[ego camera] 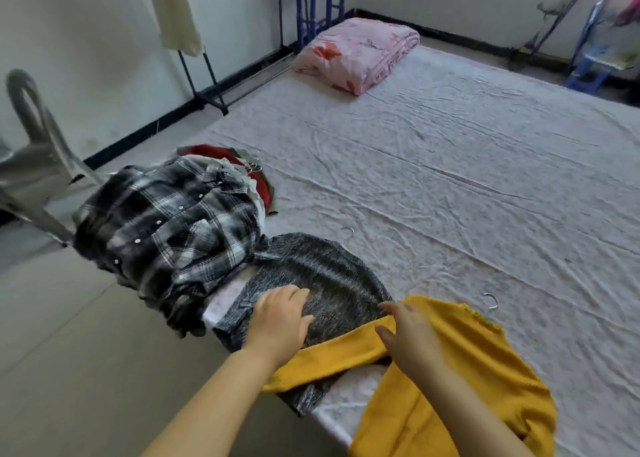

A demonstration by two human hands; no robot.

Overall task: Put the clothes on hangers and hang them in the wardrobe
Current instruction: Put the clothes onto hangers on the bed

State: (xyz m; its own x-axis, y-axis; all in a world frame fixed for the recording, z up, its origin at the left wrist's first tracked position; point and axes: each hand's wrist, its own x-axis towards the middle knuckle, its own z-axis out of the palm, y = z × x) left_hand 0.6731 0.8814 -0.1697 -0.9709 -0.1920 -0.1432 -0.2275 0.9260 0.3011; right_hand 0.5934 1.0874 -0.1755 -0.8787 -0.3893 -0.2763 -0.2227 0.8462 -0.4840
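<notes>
Clothes lie along the near left corner of the bed [450, 179], which fills the view from the middle out to 3 o'clock under a creased pale sheet. At 9 o'clock a black-and-white plaid shirt [166, 228] tops a heap, with a red garment [264, 189] showing behind it. At 6 o'clock a grey knit top [332, 276] is spread flat. A yellow sweater [467, 370] lies just beside it toward 5 o'clock, one sleeve crossing the grey top's lower edge.

The left hand [280, 321] rests palm down on the grey knit top, its grip slack, fingers nearly straight and holding nothing. The right hand [412, 338] lies on the yellow sleeve with a fold of it between thumb and fingers; whether that grip is pinching the cloth cannot be told.

A hanger hook [348, 231] pokes out past the grey top's far edge, and a second hanger hook [491, 300] lies beyond the sweater's neck. A folded pink quilt [360, 54] sits at 12 o'clock, a clothes rack [204, 75] at 11 o'clock, and a metal chair [31, 137] off the bed at 9 o'clock.
</notes>
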